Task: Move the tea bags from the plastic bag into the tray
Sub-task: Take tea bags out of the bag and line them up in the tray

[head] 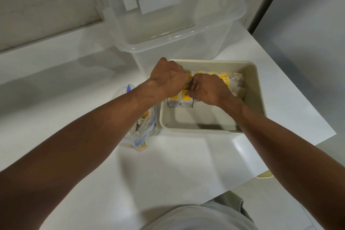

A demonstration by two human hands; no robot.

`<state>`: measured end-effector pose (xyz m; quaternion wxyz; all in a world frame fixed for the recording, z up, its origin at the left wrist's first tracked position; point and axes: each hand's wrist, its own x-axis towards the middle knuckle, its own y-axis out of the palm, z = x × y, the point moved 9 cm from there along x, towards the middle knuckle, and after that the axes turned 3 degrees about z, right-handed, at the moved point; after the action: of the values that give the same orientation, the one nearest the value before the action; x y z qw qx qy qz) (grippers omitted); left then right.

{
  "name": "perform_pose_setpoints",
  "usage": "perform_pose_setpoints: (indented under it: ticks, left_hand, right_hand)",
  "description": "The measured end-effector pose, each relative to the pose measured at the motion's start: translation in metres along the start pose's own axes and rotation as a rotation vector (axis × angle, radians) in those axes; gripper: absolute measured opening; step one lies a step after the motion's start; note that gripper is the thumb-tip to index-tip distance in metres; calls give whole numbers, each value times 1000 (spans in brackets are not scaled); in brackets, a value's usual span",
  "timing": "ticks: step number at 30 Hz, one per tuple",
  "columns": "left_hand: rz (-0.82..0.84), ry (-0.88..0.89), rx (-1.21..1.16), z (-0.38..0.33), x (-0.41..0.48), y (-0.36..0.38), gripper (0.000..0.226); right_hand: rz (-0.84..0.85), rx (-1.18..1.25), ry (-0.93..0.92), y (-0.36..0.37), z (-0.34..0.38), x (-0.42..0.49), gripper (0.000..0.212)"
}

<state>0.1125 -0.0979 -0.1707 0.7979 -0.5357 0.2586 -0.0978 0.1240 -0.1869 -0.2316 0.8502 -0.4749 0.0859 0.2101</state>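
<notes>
The fingers of both hands are curled down among the tea bags point(183, 98) in the tray point(255, 87). The left hand point(168, 78) and right hand point(209, 88) meet knuckle to knuckle over the middle of the row, fingertips pinched on the bags' yellow tops; exactly which bag each one grips is hidden under the knuckles. The bags stand upright in rows along the tray's far side, white with yellow tags; a small dark mark on one tag is too small to read. A grey crumpled piece point(237, 80) lies at the right end of the row.

The cream tray sits near the table's point(177, 164) right edge, its near half bare. Just beside its left wall lies the plastic bag point(141, 125), clear with blue print, more bags showing inside. Behind the tray stands a clear bin point(168, 30) with two blank white labels. The table is white and glossy, against a pale wall.
</notes>
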Motion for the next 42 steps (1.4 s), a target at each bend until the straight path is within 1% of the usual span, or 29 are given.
perform_pose_setpoints:
  ticks: [3, 6, 8, 9, 10, 11, 13, 15, 17, 20, 22, 24, 25, 26, 29, 31, 33, 36, 42]
  left_hand:
    - [-23, 15, -1, -1, -5, -8, 30]
    - [-16, 51, 20, -5, -13, -11, 36]
    - [48, 89, 25, -16, -22, -9, 36]
    - [98, 102, 34, -23, -25, -2, 37]
    - [143, 111, 49, -30, -28, 5, 35]
    - [174, 133, 87, -37, -30, 10, 28]
    - [232, 151, 186, -44, -31, 20, 6]
    - [267, 132, 217, -43, -31, 27, 12]
    - [274, 131, 211, -42, -30, 30, 10]
    - [245, 140, 214, -40, -29, 26, 1]
    - [236, 132, 189, -35, -29, 23, 12]
    - [214, 128, 121, -30, -30, 16, 29]
    - [176, 128, 73, -27, -30, 11, 34]
    - [128, 126, 21, -24, -30, 5, 33]
    - [-1, 105, -158, -12, -34, -10, 18]
    - [-30, 104, -278, -6, -42, -16, 17]
    - [-77, 92, -372, 1, -50, -19, 17]
    - [-157, 33, -522, 14, -66, -17, 17]
    - [-317, -94, -859, 40, -109, 0, 11]
  right_hand:
    - [-60, -80, -11, -10, 1, -8, 19]
    - [-133, -174, -34, -20, 0, -20, 28]
    - [-115, -238, -84, -17, 3, -29, 31]
    - [-74, -286, -106, -11, 5, -33, 32]
    - [-22, -336, -119, -4, 7, -37, 32]
    - [23, -375, -124, 3, 8, -39, 31]
    - [58, -407, -132, 13, 10, -42, 26]
    - [42, -419, -144, 16, 11, -41, 25]
    - [17, -433, -148, 16, 13, -41, 26]
    - [4, -415, -150, 17, 13, -40, 26]
    - [14, -392, -146, 16, 12, -40, 26]
    - [20, -360, -141, 14, 11, -38, 28]
    - [17, -344, -137, 12, 10, -37, 29]
    - [9, -331, -136, 9, 10, -37, 30]
    - [20, -255, -143, 3, 15, -37, 26]
    - [36, -150, -136, -1, 20, -39, 22]
    - [43, -61, -135, -5, 24, -41, 24]
    - [28, 41, -161, -10, 33, -47, 14]
    - [-2, 293, -194, -14, 52, -62, 7]
